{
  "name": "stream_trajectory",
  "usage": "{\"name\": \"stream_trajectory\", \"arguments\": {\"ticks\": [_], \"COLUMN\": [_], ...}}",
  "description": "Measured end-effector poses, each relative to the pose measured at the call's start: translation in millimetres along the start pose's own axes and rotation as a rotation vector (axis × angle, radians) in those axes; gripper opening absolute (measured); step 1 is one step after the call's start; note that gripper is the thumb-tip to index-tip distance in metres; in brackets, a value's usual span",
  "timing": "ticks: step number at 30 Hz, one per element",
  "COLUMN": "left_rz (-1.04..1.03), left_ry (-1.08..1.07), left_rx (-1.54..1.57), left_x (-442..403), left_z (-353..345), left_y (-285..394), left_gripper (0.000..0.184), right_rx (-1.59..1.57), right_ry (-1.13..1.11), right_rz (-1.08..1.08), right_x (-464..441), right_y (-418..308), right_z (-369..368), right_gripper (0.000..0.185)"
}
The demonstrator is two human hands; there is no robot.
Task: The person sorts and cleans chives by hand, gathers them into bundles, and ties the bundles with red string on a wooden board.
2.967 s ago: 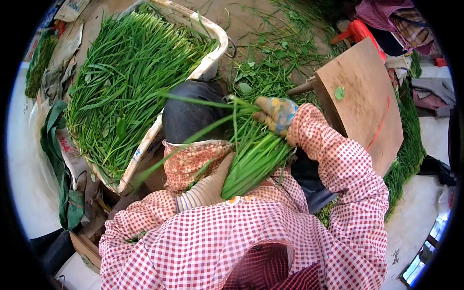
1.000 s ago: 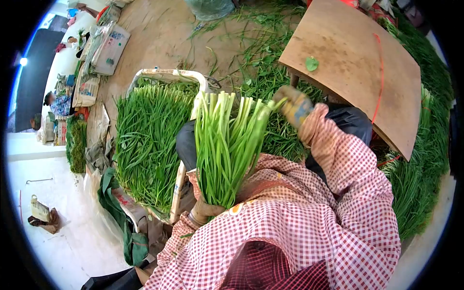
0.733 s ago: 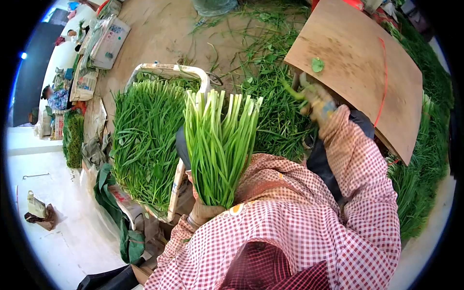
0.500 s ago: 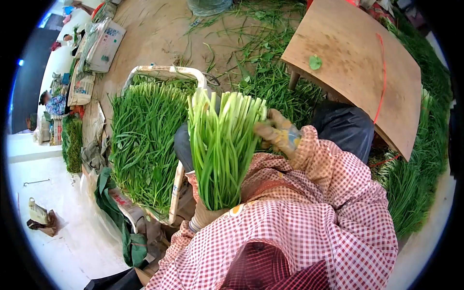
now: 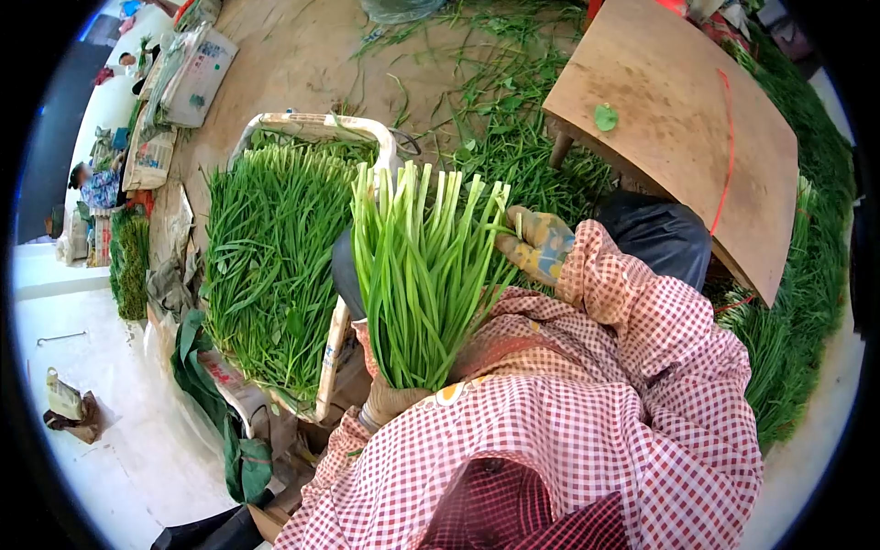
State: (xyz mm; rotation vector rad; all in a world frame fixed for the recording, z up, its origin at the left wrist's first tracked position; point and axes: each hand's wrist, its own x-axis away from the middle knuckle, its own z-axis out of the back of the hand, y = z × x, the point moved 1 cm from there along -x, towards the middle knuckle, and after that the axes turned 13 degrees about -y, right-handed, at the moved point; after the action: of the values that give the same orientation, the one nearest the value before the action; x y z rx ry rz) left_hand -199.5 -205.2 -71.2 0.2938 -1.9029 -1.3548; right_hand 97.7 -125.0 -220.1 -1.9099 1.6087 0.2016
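Bunch of green stalks (image 5: pixel 412 284) upright before checked shirt (image 5: pixel 550 431), pale ends up, left hand (image 5: pixel 392 403) wrapped round leafy base. Right hand (image 5: pixel 537 246): fingers narrowed, seemingly pinching stalk (image 5: pixel 519 223) at bunch's right edge. Likely light, bendy, easily bruised; best gripped low, gently. Earlier, right hand out near wooden board (image 5: pixel 674 119); now back beside bunch.

Left hand (image 5: pixel 392 403), gloved, was low in front of the torso (image 5: pixel 550 431), fingers curled closed. Right hand (image 5: pixel 539 246), also gloved, sat farther forward, fingers pointing left and pinched; right elbow was bent.
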Motion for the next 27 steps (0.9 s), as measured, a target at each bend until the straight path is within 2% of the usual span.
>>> {"name": "stream_trajectory", "arguments": {"ticks": [1, 2, 3, 4, 5, 8, 9, 10, 11, 12, 14, 16, 18, 19, 21, 22, 24, 25, 26, 27], "left_rz": [-0.002, -0.003, -0.001, 0.000, -0.003, -0.016, -0.020, -0.022, -0.025, -0.029, -0.039, -0.046, -0.062, -0.070, -0.086, -0.091, -0.098, -0.099, -0.102, -0.105], "left_ry": [0.001, 0.000, -0.002, -0.002, -0.001, 0.004, 0.003, 0.004, 0.006, 0.007, 0.006, 0.008, 0.007, 0.006, 0.006, 0.011, 0.021, 0.024, 0.027, 0.032], "left_rx": [0.002, 0.005, 0.007, 0.010, 0.010, 0.009, 0.007, 0.007, 0.001, 0.000, -0.012, -0.018, -0.031, -0.041, -0.061, -0.075, -0.098, -0.114, -0.126, -0.140], "left_x": [0, 0, 2, 2, 2, 4, 5, 5, 5, 6, 4, 2, 0, -2, -5, -5, -5, -4, -4, -4], "left_z": [0, -1, -2, -2, -1, -1, -2, -1, -1, -2, -2, -3, -4, -4, -6, -7, -8, -9, -8, -8], "left_y": [0, 0, 0, -1, -1, -2, -2, -1, -1, -2, -2, -1, 1, 2, 5, 7, 10, 11, 13, 15], "left_gripper": [0.068, 0.068, 0.068, 0.068, 0.068, 0.068, 0.068, 0.068, 0.068, 0.068, 0.068, 0.068, 0.068, 0.068, 0.068, 0.068, 0.068, 0.068, 0.068, 0.068], "right_rx": [0.276, 1.032, 1.664, 1.667, 1.378, 0.396, 0.124, 0.006, 0.059, 0.579, 1.109, 1.601, 1.443, 1.206, 1.022, 1.072, 1.210, 1.276, 1.275, 1.162], "right_ry": [-0.022, 0.229, 0.247, 0.239, 0.399, 0.721, 0.885, 0.999, 1.046, 1.001, 0.891, 0.589, 0.389, 0.428, 0.438, 0.414, 0.302, 0.400, 0.398, 0.488], "right_rz": [-0.018, -0.463, -1.108, -1.114, -1.091, -0.520, -0.353, -0.212, -0.142, -0.279, -0.411, -0.651, -0.843, -0.753, -0.770, -0.881, -0.705, -0.887, -0.884, -1.162], "right_x": [8, -30, -68, -69, -70, -72, -76, -81, -90, -106, -128, -131, -142, -124, -100, -95, -84, -82, -94, -105], "right_y": [-6, -28, -50, -49, -49, -72, -97, -127, -164, -198, -222, -211, -158, -129, -76, -57, -29, -31, -38, -45], "right_z": [20, -36, -95, -85, -61, -5, 29, 57, 71, 33, -17, -56, -127, -122, -108, -106, -94, -97, -108, -116], "right_gripper": [0.015, 0.010, 0.006, 0.006, 0.009, 0.014, 0.015, 0.016, 0.017, 0.016, 0.018, 0.024, 0.028, 0.033, 0.042, 0.047, 0.053, 0.060, 0.060, 0.062]}}
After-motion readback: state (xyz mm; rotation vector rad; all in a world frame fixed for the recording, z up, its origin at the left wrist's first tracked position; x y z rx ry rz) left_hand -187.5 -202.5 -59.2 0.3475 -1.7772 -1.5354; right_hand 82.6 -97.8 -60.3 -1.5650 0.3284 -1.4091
